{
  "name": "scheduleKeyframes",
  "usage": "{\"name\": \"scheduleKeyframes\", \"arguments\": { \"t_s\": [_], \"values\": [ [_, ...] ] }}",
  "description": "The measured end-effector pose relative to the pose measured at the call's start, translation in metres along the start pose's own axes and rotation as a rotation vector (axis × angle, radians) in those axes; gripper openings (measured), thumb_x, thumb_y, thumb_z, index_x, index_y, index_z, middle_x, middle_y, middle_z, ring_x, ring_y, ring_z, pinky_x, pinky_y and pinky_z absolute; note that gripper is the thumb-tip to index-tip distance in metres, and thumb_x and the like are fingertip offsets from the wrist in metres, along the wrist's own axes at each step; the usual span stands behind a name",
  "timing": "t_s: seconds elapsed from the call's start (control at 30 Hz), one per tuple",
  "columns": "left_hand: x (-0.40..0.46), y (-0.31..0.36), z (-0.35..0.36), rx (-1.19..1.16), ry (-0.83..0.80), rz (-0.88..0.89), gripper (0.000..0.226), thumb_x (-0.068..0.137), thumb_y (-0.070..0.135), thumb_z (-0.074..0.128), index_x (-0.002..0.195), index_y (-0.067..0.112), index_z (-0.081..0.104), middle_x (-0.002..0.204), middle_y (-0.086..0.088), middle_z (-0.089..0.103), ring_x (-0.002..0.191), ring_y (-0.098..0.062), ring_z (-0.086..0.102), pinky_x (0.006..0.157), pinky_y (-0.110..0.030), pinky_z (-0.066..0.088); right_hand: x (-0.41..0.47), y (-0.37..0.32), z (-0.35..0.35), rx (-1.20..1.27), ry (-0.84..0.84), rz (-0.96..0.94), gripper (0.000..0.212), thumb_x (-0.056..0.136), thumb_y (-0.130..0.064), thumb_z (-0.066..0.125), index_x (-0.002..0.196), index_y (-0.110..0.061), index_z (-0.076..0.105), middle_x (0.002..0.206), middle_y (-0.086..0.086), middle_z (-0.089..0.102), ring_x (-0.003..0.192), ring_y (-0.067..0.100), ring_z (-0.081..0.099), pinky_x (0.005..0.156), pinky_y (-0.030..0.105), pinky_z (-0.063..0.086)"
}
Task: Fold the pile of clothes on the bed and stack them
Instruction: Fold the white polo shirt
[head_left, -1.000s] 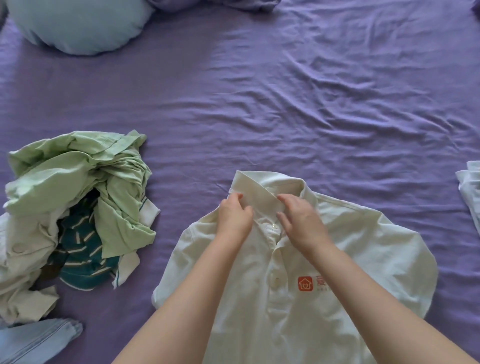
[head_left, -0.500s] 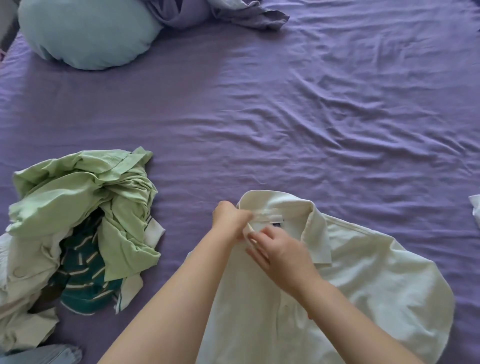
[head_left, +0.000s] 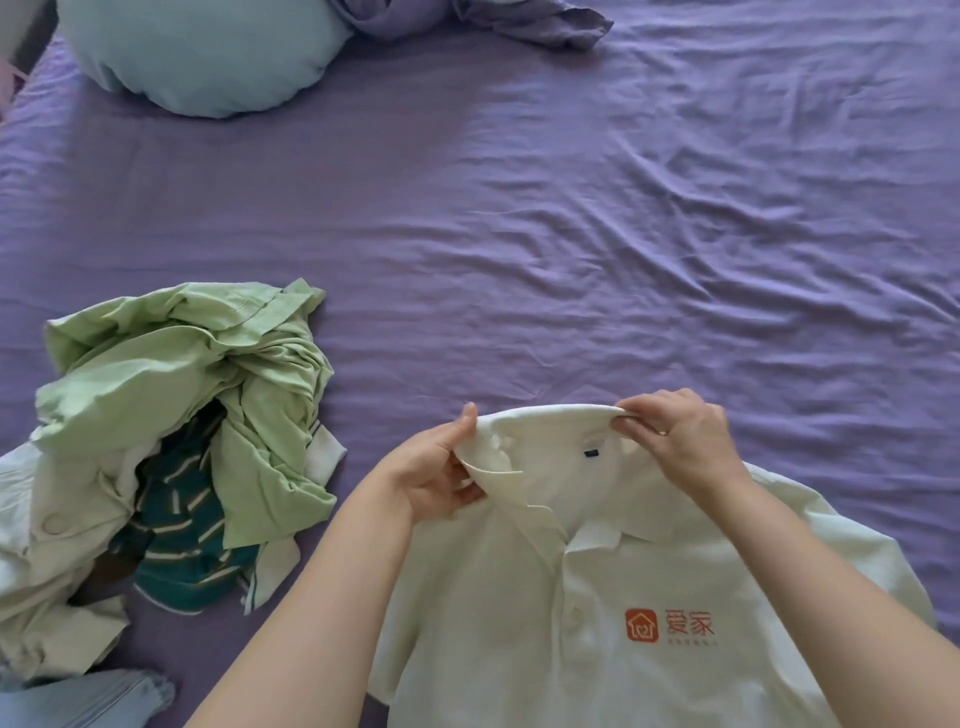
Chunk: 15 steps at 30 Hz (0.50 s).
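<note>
A cream polo shirt (head_left: 597, 623) with an orange logo lies front-up on the purple bed sheet (head_left: 571, 234), close to me. My left hand (head_left: 436, 473) pinches the left side of its collar. My right hand (head_left: 675, 441) pinches the collar's back edge at the right and holds it raised, so the inside label shows. A loose pile of clothes (head_left: 156, 441) sits at the left: a light green garment on top, a dark green striped one and a cream one under it.
A pale blue pillow (head_left: 208, 52) lies at the far left, beside a bunched purple cover (head_left: 467, 21). A light blue denim garment (head_left: 88, 701) shows at the bottom left corner. Wrinkled bare sheet stretches across the middle and right.
Both hands were close together at the front of the collar. They have spread apart to its two sides and lifted it open. The logo on the chest shows again.
</note>
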<state>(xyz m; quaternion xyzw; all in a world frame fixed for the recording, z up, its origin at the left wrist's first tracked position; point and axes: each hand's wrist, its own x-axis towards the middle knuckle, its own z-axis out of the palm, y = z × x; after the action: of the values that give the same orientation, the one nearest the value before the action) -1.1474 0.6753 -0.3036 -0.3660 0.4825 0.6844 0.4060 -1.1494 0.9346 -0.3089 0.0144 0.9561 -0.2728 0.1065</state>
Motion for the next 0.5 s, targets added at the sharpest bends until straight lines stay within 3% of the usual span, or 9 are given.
{"name": "scheduleKeyframes", "arguments": {
  "t_s": [0.13, 0.23, 0.3, 0.37, 0.43, 0.5],
  "values": [
    [-0.003, -0.010, -0.003, 0.035, -0.103, 0.135, 0.015, 0.079, 0.029, 0.068, 0.090, 0.021, 0.073, 0.083, -0.001, 0.070, 0.070, -0.014, 0.067, 0.062, -0.028, 0.055, -0.004, 0.003, -0.013, 0.315, -0.080, 0.106, 0.016, 0.087, -0.024, 0.066, 0.099, -0.015, 0.072, 0.089, -0.001, 0.063, 0.090, 0.017, 0.057, 0.075, 0.023, 0.038],
    [-0.009, -0.020, -0.001, 0.416, 0.010, 0.179, 0.023, 0.082, 0.004, 0.069, 0.101, 0.017, 0.067, 0.086, 0.000, 0.072, 0.068, -0.012, 0.068, 0.056, -0.027, 0.055, -0.003, 0.002, -0.011, 0.256, -0.011, 0.138, 0.013, 0.087, -0.025, 0.065, 0.096, -0.016, 0.068, 0.093, 0.001, 0.065, 0.089, 0.018, 0.058, 0.078, 0.032, 0.044],
    [-0.014, -0.027, -0.001, 0.596, 0.108, 0.167, 0.031, 0.081, -0.005, 0.065, 0.105, 0.015, 0.063, 0.094, -0.003, 0.070, 0.073, -0.013, 0.068, 0.060, -0.028, 0.057, -0.001, 0.000, -0.008, 0.189, 0.020, 0.166, 0.014, 0.088, -0.026, 0.064, 0.095, -0.015, 0.066, 0.093, 0.003, 0.065, 0.090, 0.021, 0.058, 0.078, 0.036, 0.044],
    [-0.017, -0.029, -0.003, 0.454, 0.076, 0.210, 0.046, 0.079, -0.010, 0.063, 0.116, 0.016, 0.059, 0.102, -0.008, 0.069, 0.081, -0.017, 0.069, 0.063, -0.029, 0.057, 0.002, -0.002, -0.003, 0.120, 0.043, 0.202, 0.015, 0.090, -0.027, 0.061, 0.097, -0.013, 0.064, 0.096, 0.006, 0.065, 0.094, 0.026, 0.058, 0.078, 0.038, 0.044],
    [-0.021, -0.027, -0.002, 0.150, -0.009, 0.262, 0.060, 0.079, -0.015, 0.061, 0.124, 0.023, 0.053, 0.097, -0.010, 0.072, 0.079, -0.019, 0.070, 0.060, -0.027, 0.055, 0.002, -0.008, 0.002, 0.076, 0.084, 0.215, 0.017, 0.091, -0.024, 0.060, 0.101, -0.011, 0.064, 0.102, 0.010, 0.065, 0.099, 0.031, 0.056, 0.080, 0.039, 0.041],
    [-0.019, -0.025, 0.000, 0.014, -0.012, 0.285, 0.073, 0.079, -0.021, 0.055, 0.132, 0.028, 0.045, 0.091, -0.009, 0.073, 0.076, -0.019, 0.070, 0.059, -0.025, 0.054, -0.005, -0.018, 0.004, -0.056, 0.175, 0.131, 0.024, 0.088, -0.018, 0.063, 0.109, -0.008, 0.064, 0.109, 0.013, 0.062, 0.106, 0.035, 0.052, 0.085, 0.041, 0.037]
  ]
}}
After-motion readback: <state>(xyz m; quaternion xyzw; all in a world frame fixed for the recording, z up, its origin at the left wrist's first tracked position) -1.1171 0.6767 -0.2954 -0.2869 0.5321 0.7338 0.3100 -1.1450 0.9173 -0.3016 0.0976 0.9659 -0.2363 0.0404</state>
